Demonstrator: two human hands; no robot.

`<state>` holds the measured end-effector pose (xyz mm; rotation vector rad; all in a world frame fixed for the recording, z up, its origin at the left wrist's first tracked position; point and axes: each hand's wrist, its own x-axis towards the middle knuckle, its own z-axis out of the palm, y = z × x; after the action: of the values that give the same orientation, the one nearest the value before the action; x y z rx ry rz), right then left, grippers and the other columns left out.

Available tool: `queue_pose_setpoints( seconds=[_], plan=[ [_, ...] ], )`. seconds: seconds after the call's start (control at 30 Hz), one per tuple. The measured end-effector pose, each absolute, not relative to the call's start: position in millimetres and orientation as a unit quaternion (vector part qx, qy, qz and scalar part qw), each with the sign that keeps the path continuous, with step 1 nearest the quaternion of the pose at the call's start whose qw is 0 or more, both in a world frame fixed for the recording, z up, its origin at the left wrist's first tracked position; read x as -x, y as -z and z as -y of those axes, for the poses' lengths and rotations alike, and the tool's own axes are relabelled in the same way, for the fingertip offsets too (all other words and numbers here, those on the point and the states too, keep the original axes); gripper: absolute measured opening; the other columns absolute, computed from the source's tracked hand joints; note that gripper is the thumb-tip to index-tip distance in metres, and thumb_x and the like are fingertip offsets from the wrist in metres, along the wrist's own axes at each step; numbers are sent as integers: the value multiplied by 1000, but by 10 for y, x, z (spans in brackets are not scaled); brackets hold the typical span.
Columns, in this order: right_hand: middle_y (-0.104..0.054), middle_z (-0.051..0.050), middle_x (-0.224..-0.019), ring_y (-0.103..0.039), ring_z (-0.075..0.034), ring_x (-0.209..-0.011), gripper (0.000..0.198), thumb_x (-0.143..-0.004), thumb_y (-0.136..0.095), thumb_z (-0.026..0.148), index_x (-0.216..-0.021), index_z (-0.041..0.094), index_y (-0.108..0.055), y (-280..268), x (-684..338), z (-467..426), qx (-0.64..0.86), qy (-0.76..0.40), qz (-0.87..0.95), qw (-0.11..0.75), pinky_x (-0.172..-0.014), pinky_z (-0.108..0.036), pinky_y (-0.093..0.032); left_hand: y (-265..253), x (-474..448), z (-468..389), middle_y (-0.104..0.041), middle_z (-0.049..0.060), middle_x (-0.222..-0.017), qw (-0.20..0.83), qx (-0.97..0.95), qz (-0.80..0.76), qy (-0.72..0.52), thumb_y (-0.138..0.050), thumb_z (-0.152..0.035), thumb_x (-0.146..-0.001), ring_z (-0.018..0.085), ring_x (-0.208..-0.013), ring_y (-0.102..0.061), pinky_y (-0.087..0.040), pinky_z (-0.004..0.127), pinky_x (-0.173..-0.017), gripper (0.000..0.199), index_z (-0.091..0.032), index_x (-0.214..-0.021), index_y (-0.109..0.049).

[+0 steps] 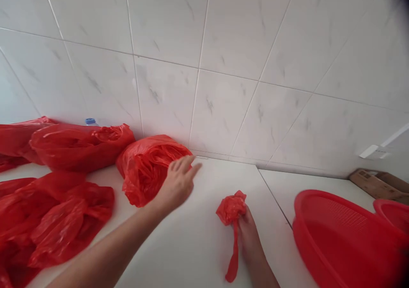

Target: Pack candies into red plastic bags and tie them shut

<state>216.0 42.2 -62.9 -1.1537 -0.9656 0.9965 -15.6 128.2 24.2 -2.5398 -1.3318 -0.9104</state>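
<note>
In the head view my right hand (248,228) is closed around a crumpled red plastic bag (231,209), with one strip of it hanging down toward the white tabletop (198,245). My left hand (180,178) reaches out with its fingers apart, and nothing shows in them. Just behind and left of that hand sits a bulging red plastic bag (143,168), its gathered mouth facing me. Part of this bag is covered by my left hand, and whether they touch I cannot tell.
More red bags (79,147) lie along the tiled wall (166,96), and loose ones (64,220) spread at the left. A blue bottle cap (90,121) pokes up behind them. Red plastic baskets (338,232) stand at the right, before a cardboard box (377,183).
</note>
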Motion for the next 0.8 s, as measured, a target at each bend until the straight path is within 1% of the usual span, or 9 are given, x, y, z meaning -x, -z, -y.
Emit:
queue_pose_setpoints(
  seconds=[0.07,0.13,0.2,0.23,0.33,0.43,0.6,0.7,0.8],
  plan=[
    [-62,-4,-105,-59,-21,-96,29,-81,-60,38,-108,27,-57,612,-2094,-414,505,-449,415,609,-81,-35,-50,-143,-58,-1018,-44,11,-141,-23,879,349,324,-50,-8,-79,27,-126,-42,-33,47,-105,51,-25,-128,-51],
    [-63,-3,-107,-59,-21,-98,33,-80,-61,34,-112,27,-56,587,-2032,-400,502,-475,412,594,-82,-33,-49,4,-246,-835,-43,10,-143,-226,866,277,350,-63,-11,-69,30,-123,-44,-35,47,-102,63,-28,-129,-51],
    [-64,-2,-99,-60,-19,-89,30,-78,-62,30,-108,25,-58,574,-2002,-385,512,-485,409,580,-75,-30,-49,164,-382,-747,-54,7,-133,-373,811,258,370,-66,-10,-64,30,-115,-51,-39,44,-97,61,-30,-121,-58],
    [-64,-1,-92,-59,-17,-82,26,-76,-64,29,-102,24,-60,578,-2009,-382,519,-485,405,576,-70,-27,-48,238,-424,-737,-61,6,-122,-415,782,266,380,-63,-11,-67,27,-106,-56,-43,41,-91,51,-29,-113,-62],
    [-57,3,-69,-49,-11,-61,16,-73,-68,31,-80,19,-60,630,-2142,-399,539,-469,383,586,-56,-22,-40,410,-439,-801,-66,4,-84,-488,698,310,423,-48,-18,-83,18,-74,-61,-48,30,-67,18,-22,-92,-63],
    [-47,6,-58,-40,-9,-54,18,-73,-66,33,-74,20,-54,686,-2379,-441,547,-449,347,615,-52,-21,-35,483,-323,-921,-58,0,-71,-560,595,341,465,-49,-31,-87,14,-60,-55,-43,26,-56,14,-19,-82,-54],
    [-44,6,-58,-40,-10,-55,23,-75,-65,39,-79,21,-51,600,-2454,-403,554,-445,334,619,-53,-23,-37,436,-139,-990,-55,-3,-66,-637,487,345,488,-63,-42,-78,10,-55,-49,-38,23,-53,27,-18,-74,-52],
    [-46,5,-62,-43,-11,-57,25,-80,-60,46,-82,23,-50,505,-2207,-286,608,-365,359,607,-54,-24,-40,383,-119,-960,-57,-2,-68,-653,451,342,504,-67,-45,-74,11,-58,-50,-39,24,-54,30,-18,-73,-54],
    [-59,-1,-86,-55,-17,-78,32,-76,-63,46,-96,24,-51,488,-1920,-200,658,-250,421,572,-63,-26,-45,346,-127,-923,-60,1,-72,-664,434,339,506,-63,-50,-77,14,-62,-54,-41,26,-56,32,-18,-76,-56]
  ],
)
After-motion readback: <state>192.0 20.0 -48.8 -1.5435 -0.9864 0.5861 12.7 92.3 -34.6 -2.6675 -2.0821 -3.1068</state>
